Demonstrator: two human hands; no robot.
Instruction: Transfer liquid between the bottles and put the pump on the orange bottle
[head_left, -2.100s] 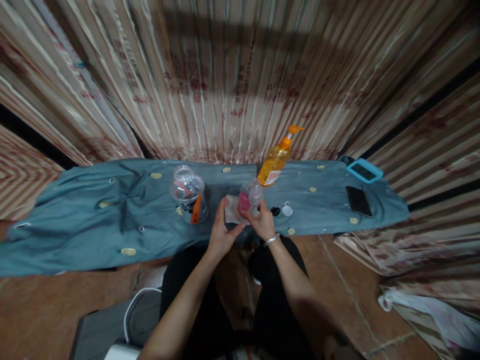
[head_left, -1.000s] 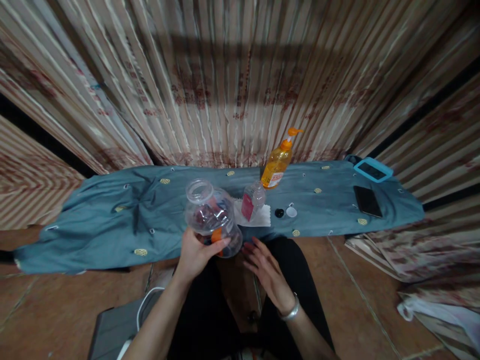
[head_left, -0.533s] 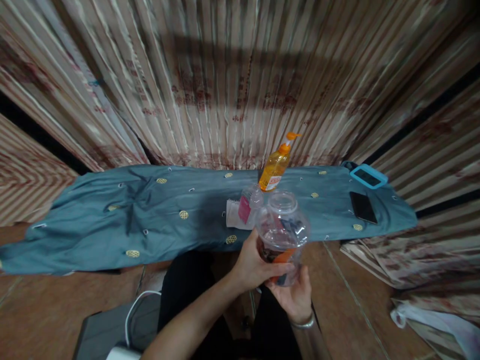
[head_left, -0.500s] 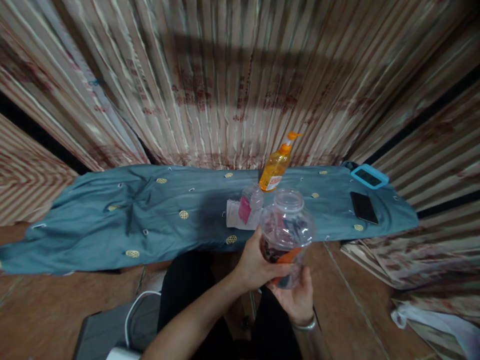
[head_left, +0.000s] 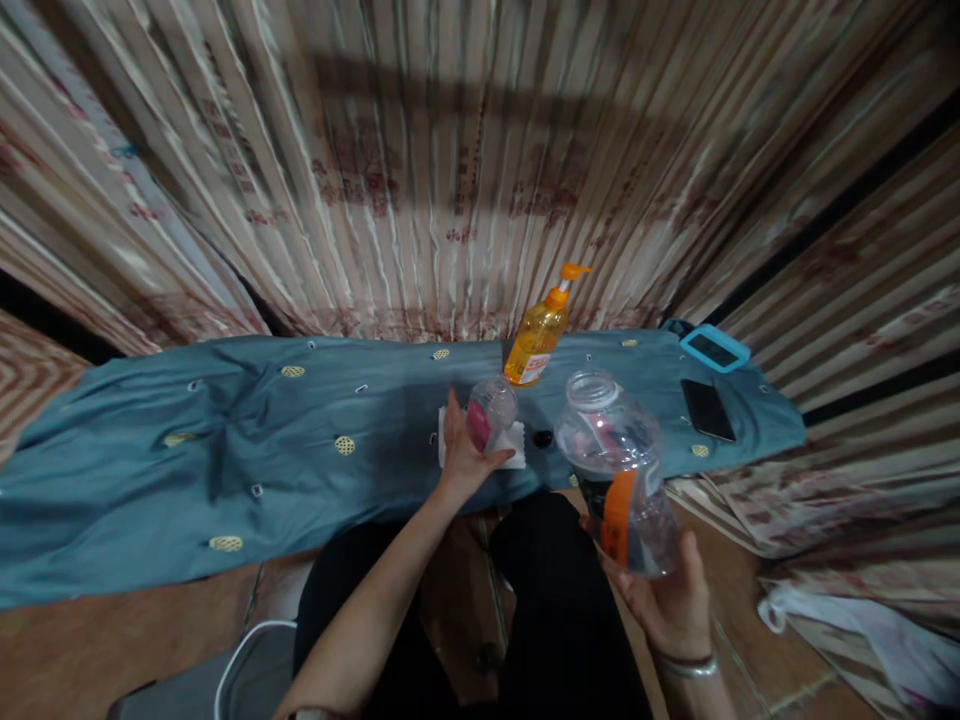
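My right hand [head_left: 675,595] is closed around the lower part of a big clear plastic bottle [head_left: 600,435] with an orange and black label. Its wide mouth points up, uncapped, and the bottle tilts slightly, held off the bench. My left hand [head_left: 463,455] is beside a smaller clear plastic bottle [head_left: 501,397] with a pink label, fingers and thumb spread along its near side. That bottle stands on a folded white cloth [head_left: 514,446]. A small black round object [head_left: 543,438], perhaps a cap, lies to the right of the cloth.
An orange pump bottle [head_left: 534,345] stands behind the small bottle. Toward the right lie a black phone [head_left: 707,409] and a blue-framed device [head_left: 715,349]. A blue-green patterned cloth [head_left: 300,430] covers the bench; striped curtains [head_left: 420,180] hang behind it.
My left hand has let go of the big bottle and moved left to the small bottle. The right hand has carried the big bottle rightward. The black object now shows.
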